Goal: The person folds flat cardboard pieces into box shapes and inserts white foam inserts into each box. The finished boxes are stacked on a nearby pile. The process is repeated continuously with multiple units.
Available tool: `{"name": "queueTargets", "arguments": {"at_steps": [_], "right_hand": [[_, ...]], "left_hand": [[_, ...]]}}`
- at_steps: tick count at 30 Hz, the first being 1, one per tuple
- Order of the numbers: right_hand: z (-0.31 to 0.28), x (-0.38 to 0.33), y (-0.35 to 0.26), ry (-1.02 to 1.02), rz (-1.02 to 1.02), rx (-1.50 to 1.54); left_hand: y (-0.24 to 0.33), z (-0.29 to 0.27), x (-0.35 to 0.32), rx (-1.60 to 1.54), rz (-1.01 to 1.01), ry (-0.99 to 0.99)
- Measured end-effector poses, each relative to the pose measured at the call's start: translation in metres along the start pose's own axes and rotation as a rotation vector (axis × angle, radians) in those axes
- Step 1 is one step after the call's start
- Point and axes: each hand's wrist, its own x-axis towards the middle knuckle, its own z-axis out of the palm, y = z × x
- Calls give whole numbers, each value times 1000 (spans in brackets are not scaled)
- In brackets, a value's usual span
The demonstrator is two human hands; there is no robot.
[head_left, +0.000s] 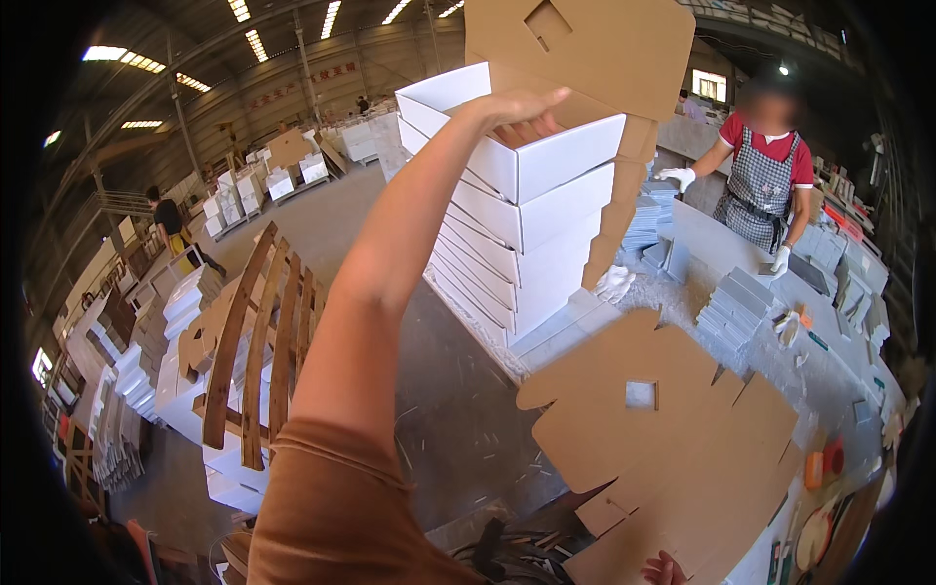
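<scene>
Head view: left hand (517, 109) reaches into the top white tray (526, 146) of a tall stack.
Its fingers lie spread over the tray rim; the right hand (663, 568) pinches a flat die-cut cardboard blank (673, 448) beside the bench (721, 249).

A long grey worktable (702, 255) runs from the one o'clock area down to four o'clock. A tall stack of white open-topped cardboard boxes (522, 219) stands on its near end at twelve o'clock. Flat brown die-cut cardboard blanks (673, 439) lie at five o'clock. Stacks of flat grey sheets (733, 304) sit at three o'clock, and more such sheets (645, 222) at one o'clock.
</scene>
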Motion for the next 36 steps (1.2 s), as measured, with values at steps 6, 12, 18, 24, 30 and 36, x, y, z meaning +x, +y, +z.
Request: {"name": "queueTargets", "arguments": {"at_steps": [6, 12, 18, 24, 30, 36], "right_hand": [[17, 30, -8, -3, 9, -33], [38, 54, -24, -11, 20, -96], [46, 68, -13, -38, -19, -105], [-2, 44, 23, -6, -52, -22], [-76, -6, 79, 364, 43, -254], [-84, -11, 88, 759, -91, -661]], "left_hand": [[-44, -17, 59, 616, -240, -168], [-43, -25, 78, 399, -421, -365], [-67, -15, 97, 199, -188, -266], [-56, -2, 74, 364, -60, 249], [42, 127, -20, -131, 764, 908], [-10, 380, -148, 53, 1085, 362]]}}
